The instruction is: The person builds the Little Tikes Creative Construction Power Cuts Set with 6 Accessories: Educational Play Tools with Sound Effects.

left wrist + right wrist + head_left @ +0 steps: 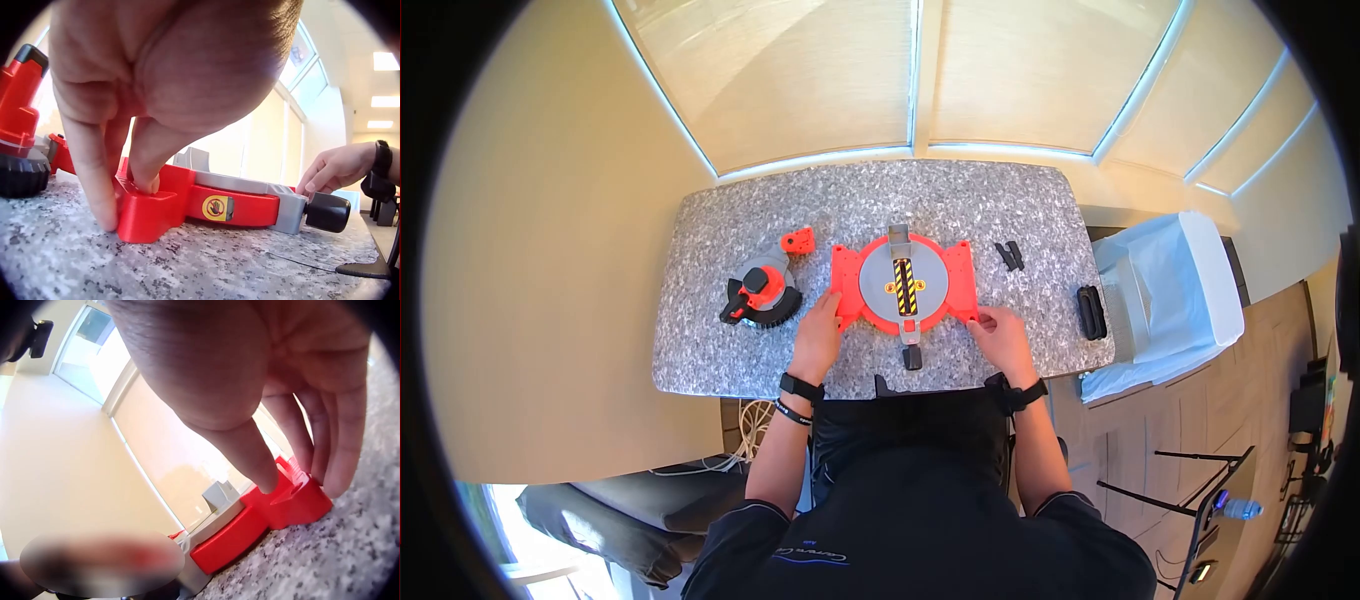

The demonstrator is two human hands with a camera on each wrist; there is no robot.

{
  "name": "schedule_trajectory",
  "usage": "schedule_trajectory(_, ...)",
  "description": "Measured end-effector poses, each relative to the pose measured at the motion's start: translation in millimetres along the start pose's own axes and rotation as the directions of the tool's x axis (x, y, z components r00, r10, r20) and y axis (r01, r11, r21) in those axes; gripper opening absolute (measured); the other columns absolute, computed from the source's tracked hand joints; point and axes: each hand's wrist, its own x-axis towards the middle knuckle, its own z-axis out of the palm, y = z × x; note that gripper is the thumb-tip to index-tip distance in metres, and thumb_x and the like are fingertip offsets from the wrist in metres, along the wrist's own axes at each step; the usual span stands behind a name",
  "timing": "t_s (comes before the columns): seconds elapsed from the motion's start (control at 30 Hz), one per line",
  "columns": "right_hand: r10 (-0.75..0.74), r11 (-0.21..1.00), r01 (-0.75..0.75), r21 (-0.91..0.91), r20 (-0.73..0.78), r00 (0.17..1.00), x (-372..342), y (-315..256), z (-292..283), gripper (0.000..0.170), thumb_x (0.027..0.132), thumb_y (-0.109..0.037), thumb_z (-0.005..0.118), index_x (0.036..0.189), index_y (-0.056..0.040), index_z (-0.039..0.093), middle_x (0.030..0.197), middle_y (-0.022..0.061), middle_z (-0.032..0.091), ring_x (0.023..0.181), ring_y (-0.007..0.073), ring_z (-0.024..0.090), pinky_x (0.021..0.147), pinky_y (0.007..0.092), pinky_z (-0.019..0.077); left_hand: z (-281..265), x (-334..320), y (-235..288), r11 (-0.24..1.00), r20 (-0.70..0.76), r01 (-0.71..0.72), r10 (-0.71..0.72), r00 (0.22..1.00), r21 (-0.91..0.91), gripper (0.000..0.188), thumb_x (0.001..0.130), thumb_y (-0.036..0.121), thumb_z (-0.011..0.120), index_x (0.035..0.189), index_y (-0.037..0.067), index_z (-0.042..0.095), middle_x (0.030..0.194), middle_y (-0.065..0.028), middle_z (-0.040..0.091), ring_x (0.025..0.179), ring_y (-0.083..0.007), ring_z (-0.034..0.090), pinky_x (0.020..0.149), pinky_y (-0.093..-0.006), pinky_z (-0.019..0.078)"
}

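A red toy saw base (847, 285) with a round grey disc (875, 283) and a striped centre strip lies flat on the speckled table. My left hand (818, 335) grips its near left corner; in the left wrist view the thumb and fingers of that hand (150, 81) pinch the red end piece (147, 215). At the near right corner my right hand (1003, 343) holds the base, and in the right wrist view its thumb and fingers (281, 394) are round the red corner (300, 503). A black knob (912, 358) sticks out at the front between both hands.
Left of the base lies the red and grey saw head (765, 290) with a black toothed disc. Small black pieces (1009, 256) and a black oblong item (1091, 313) lie to the right. A bin with a light blue liner (1180, 290) stands beyond the table's right edge.
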Motion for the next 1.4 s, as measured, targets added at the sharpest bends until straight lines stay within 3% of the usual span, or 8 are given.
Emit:
schedule_trajectory(0.27,0.005,0.999,-0.003,-0.038,0.060,0.998,7.4,1.5,-13.1,0.029,0.086,-0.018,0.079,0.108,0.0000,0.076,0.091,0.0185,0.075,0.084,0.0305,0.074,0.078,0.0399,0.0585,-1.9,0.1,3.7,1.000,-0.010,-0.003,0.003,1.000,0.004,0.043,0.089,-0.004,0.061,0.132,-0.003,0.058,0.140,-0.0253,0.058,0.123,-0.0453,0.059,0.101,-0.0490,0.0516)
schedule_trajectory(0.43,0.039,0.984,-0.042,-0.171,-0.019,0.999,26.4,21.2,-25.9,0.031,0.084,-0.026,0.080,0.103,-0.0025,0.078,0.089,0.0186,0.076,0.084,0.0326,0.075,0.077,0.0410,0.0587,-3.1,0.2,3.2,1.000,0.006,-0.002,0.002,1.000,0.021,0.044,0.089,-0.005,0.062,0.132,-0.003,0.059,0.140,-0.0245,0.059,0.124,-0.0439,0.059,0.101,-0.0479,0.0520)
schedule_trajectory(0.63,0.062,0.947,-0.084,-0.309,-0.081,0.995,59.0,39.0,-48.9,0.021,0.082,-0.024,0.080,0.095,-0.0078,0.079,0.087,0.0154,0.077,0.083,0.0334,0.075,0.076,0.0423,0.0589,-4.3,0.5,4.2,1.000,0.020,0.006,-0.006,1.000,0.014,0.046,0.089,-0.006,0.062,0.135,-0.003,0.058,0.141,-0.0243,0.059,0.123,-0.0433,0.060,0.101,-0.0473,0.0519)
schedule_trajectory(0.97,0.046,0.938,-0.096,-0.333,-0.154,0.987,122.1,69.3,-66.1,0.017,0.079,-0.021,0.079,0.091,-0.0093,0.079,0.089,0.0136,0.077,0.087,0.0335,0.074,0.077,0.0448,0.0584,-7.0,0.2,8.3,1.000,0.030,0.023,-0.023,0.999,0.018,0.045,0.089,-0.006,0.061,0.134,-0.003,0.059,0.141,-0.0253,0.058,0.121,-0.0440,0.061,0.101,-0.0471,0.0523)
schedule_trajectory(1.03,0.074,0.908,-0.147,-0.393,-0.196,0.978,130.2,65.9,-65.1,0.021,0.079,-0.022,0.080,0.096,-0.0107,0.079,0.090,0.0131,0.077,0.088,0.0334,0.074,0.078,0.0455,0.0582,-3.6,0.0,2.3,1.000,0.019,0.009,-0.010,1.000,0.014,0.045,0.090,-0.004,0.062,0.135,-0.003,0.058,0.143,-0.0257,0.057,0.123,-0.0436,0.060,0.102,-0.0464,0.0516)
schedule_trajectory(1.17,0.016,0.914,-0.086,-0.397,-0.176,0.984,144.8,68.5,-62.3,0.027,0.080,-0.019,0.081,0.105,-0.0108,0.079,0.088,0.0136,0.076,0.084,0.0323,0.074,0.077,0.0433,0.0582,0.2,-0.8,-5.2,1.000,0.027,0.014,-0.015,1.000,0.011,0.046,0.091,-0.002,0.062,0.137,-0.002,0.058,0.145,-0.0260,0.056,0.126,-0.0433,0.059,0.104,-0.0464,0.0503)
schedule_trajectory(1.23,-0.008,0.912,-0.035,-0.409,-0.104,0.995,149.3,67.6,-62.4,0.034,0.080,-0.020,0.081,0.113,-0.0128,0.079,0.090,0.0130,0.075,0.086,0.0322,0.073,0.078,0.0435,0.0578,-0.6,-1.8,-4.6,1.000,0.038,0.014,-0.014,0.999,0.003,0.046,0.092,-0.001,0.062,0.137,-0.002,0.057,0.146,-0.0261,0.055,0.128,-0.0430,0.057,0.107,-0.0464,0.0490)
schedule_trajectory(1.4,-0.014,0.895,-0.003,-0.446,-0.035,0.999,156.3,71.9,-60.0,0.038,0.079,-0.019,0.082,0.116,-0.0150,0.079,0.092,0.0140,0.074,0.088,0.0327,0.072,0.080,0.0437,0.0576,-4.5,-3.1,-2.6,1.000,0.046,0.019,-0.020,0.999,0.005,0.046,0.093,-0.001,0.062,0.138,-0.002,0.057,0.148,-0.0258,0.054,0.129,-0.0429,0.057,0.107,-0.0461,0.0490)
